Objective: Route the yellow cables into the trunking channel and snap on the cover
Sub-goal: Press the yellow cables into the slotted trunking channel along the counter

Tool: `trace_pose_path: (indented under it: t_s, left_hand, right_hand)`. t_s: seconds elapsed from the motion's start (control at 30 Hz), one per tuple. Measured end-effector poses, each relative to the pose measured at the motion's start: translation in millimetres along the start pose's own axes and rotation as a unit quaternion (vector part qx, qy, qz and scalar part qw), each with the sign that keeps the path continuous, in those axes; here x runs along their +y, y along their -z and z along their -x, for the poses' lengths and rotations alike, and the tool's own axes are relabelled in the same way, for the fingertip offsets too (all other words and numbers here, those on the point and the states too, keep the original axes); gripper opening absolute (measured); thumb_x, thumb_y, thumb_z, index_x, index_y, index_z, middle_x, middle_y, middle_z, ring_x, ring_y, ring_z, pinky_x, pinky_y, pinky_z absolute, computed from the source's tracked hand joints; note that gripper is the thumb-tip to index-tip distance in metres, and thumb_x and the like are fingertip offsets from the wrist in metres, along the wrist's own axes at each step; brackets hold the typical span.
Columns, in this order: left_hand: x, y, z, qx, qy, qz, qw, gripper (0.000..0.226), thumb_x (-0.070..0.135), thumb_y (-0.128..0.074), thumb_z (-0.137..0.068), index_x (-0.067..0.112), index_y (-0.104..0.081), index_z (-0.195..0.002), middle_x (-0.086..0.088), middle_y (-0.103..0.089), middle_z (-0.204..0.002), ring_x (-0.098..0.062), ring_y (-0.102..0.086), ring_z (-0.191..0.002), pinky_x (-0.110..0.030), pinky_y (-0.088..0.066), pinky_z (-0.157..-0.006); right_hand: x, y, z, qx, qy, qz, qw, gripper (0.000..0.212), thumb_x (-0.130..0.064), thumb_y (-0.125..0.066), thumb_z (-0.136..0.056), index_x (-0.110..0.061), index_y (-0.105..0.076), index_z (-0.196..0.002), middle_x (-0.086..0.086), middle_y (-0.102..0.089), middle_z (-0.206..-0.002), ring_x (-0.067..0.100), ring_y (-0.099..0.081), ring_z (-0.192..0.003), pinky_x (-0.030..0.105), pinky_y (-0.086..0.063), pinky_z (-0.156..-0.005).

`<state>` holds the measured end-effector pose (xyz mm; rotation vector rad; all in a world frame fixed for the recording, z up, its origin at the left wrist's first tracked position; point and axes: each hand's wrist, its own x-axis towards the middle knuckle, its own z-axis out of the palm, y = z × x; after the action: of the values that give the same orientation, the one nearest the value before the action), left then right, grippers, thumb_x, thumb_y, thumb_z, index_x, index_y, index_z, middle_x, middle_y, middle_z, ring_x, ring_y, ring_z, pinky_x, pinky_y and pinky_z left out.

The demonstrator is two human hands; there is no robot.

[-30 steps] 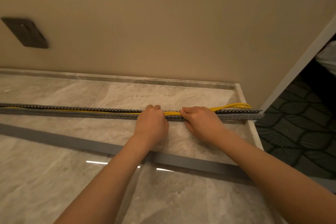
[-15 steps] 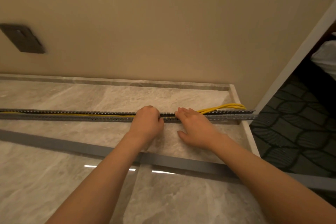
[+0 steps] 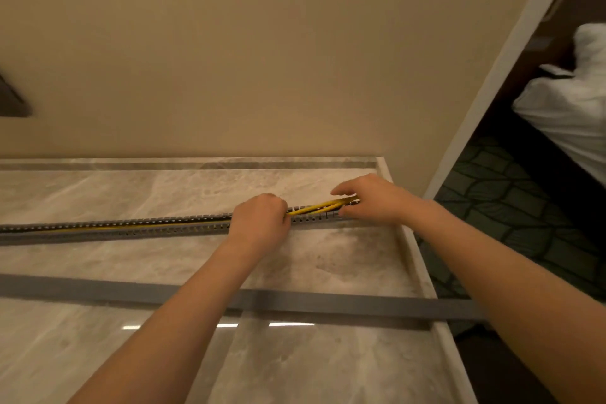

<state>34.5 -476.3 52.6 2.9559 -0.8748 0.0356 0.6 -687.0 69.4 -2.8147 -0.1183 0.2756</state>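
Head view, mid-frame: left hand (image 3: pixel 259 220) gripped yellow cables (image 3: pixel 314 208), right hand (image 3: pixel 367 198) pinched them. Routing step; next likely needed pressing them into the trunking channel (image 3: pixel 131 229).

Head camera looks down, close over marble surface (image 3: pixel 328 259).

Bare left forearm (image 3: pixel 170 311) and bare right forearm (image 3: pixel 492 272), shown up to the frame edge, left hand (image 3: pixel 259 220) and right hand (image 3: pixel 370 198) uncovered, knuckles rounded, fingers slender.
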Motion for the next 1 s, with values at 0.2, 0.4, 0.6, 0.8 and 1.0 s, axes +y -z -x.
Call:
trace_pose_path:
  t_s: [0.2, 0.4, 0.6, 0.8, 1.0]
  left_hand:
    - [36, -7, -5, 0.015, -0.019, -0.046, 0.999, 0.015, 0.011, -0.047, -0.089, 0.011, -0.062, -0.091, -0.006, -0.061, -0.090, -0.024, -0.055, -0.079, -0.031, -0.036, -0.058]
    - [42, -18, -1, 0.045, -0.032, -0.092, 0.994, 0.016, 0.008, -0.046, -0.088, 0.012, -0.061, -0.087, -0.005, -0.062, -0.086, -0.022, -0.057, -0.079, -0.030, -0.032, -0.055]
    - [44, -19, -5, 0.036, -0.029, -0.099, 0.994, 0.015, 0.013, -0.048, -0.090, 0.012, -0.063, -0.090, -0.005, -0.063, -0.090, -0.023, -0.058, -0.085, -0.031, -0.034, -0.057]
    - [49, -19, -7, 0.025, -0.036, -0.099, 0.994, 0.016, 0.016, -0.047, -0.091, 0.014, -0.063, -0.093, -0.006, -0.063, -0.091, -0.024, -0.058, -0.086, -0.031, -0.033, -0.059]
    - [48, -19, -5, 0.023, -0.038, -0.089, 0.995, 0.015, 0.016, -0.047, -0.090, 0.014, -0.062, -0.090, -0.005, -0.063, -0.089, -0.022, -0.057, -0.083, -0.030, -0.033, -0.057]
  right_hand:
    - [46, 17, 13, -0.029, -0.051, 0.017, 0.998, 0.041, -0.038, -0.064, -0.084, -0.023, -0.057, -0.121, -0.002, -0.061, -0.116, 0.012, -0.052, -0.095, 0.026, -0.043, -0.081]
    - [62, 10, 15, 0.001, -0.045, -0.038, 0.998, 0.035, -0.038, -0.075, -0.074, -0.025, -0.063, -0.104, -0.006, -0.064, -0.099, 0.009, -0.056, -0.086, 0.021, -0.042, -0.071]
    - [67, 9, 11, 0.024, -0.051, -0.055, 0.997, 0.028, -0.038, -0.082, -0.065, -0.030, -0.058, -0.079, -0.016, -0.058, -0.076, 0.001, -0.053, -0.068, 0.016, -0.036, -0.053]
    - [62, 7, 11, 0.061, -0.008, 0.045, 0.997, 0.035, -0.037, -0.080, -0.066, -0.026, -0.049, -0.078, -0.007, -0.052, -0.078, 0.010, -0.046, -0.069, 0.024, -0.037, -0.056]
    - [58, 5, 19, 0.071, 0.037, 0.114, 0.990, 0.029, -0.039, -0.074, -0.074, -0.027, -0.048, -0.080, -0.008, -0.051, -0.079, 0.013, -0.046, -0.073, 0.026, -0.037, -0.059]
